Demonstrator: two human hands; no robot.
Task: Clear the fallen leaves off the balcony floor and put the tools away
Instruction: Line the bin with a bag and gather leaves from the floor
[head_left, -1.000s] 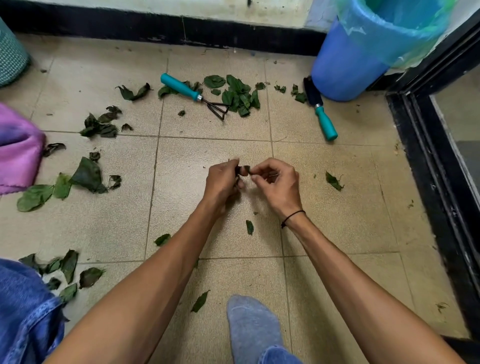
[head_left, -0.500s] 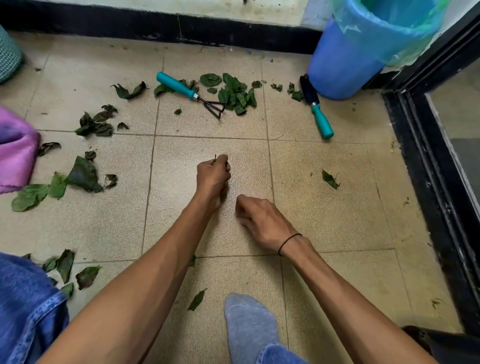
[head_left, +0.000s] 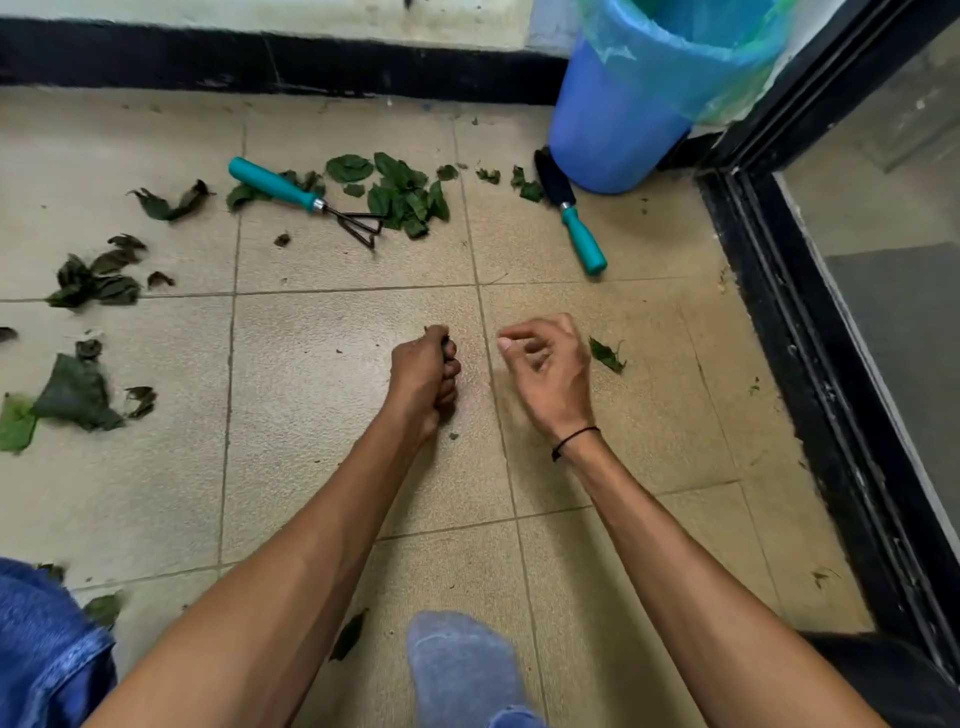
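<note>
Squeezing a small bunch of dark leaf bits, the left hand (head_left: 423, 371) sits low over the tiled floor (head_left: 311, 415), its grip closed tight round them so only the tips poke out on top. The right hand (head_left: 545, 369) hangs just beside it, not touching it. Its fingers are bent loosely and hold nothing, so its grip is open, though the fingers look a bit blurry. A thin black band (head_left: 574, 440) goes round the right wrist.

A single green leaf (head_left: 607, 355) lies on the floor just to the right of the right hand. More leaves lie in a pile (head_left: 402, 195) near the far wall. The little rake (head_left: 306, 200) with the teal handle lies flat with its prongs next to that pile. The small brush (head_left: 569, 210), also with a teal handle, lies flat near the blue bin (head_left: 618, 130), its dark bristles close to the bin's base. The bin stands in the far right corner with a thin blue-green bag (head_left: 691, 57) inside it.

Other leaves are spread on the left side of the floor (head_left: 96, 275), some dark and curled, and one big one (head_left: 75, 392) lies flat lower down. A grey sock (head_left: 457, 670) shows at the bottom, with a leaf (head_left: 348, 635) just left of it. Blue jeans (head_left: 47, 654) fill the bottom left corner.
</note>
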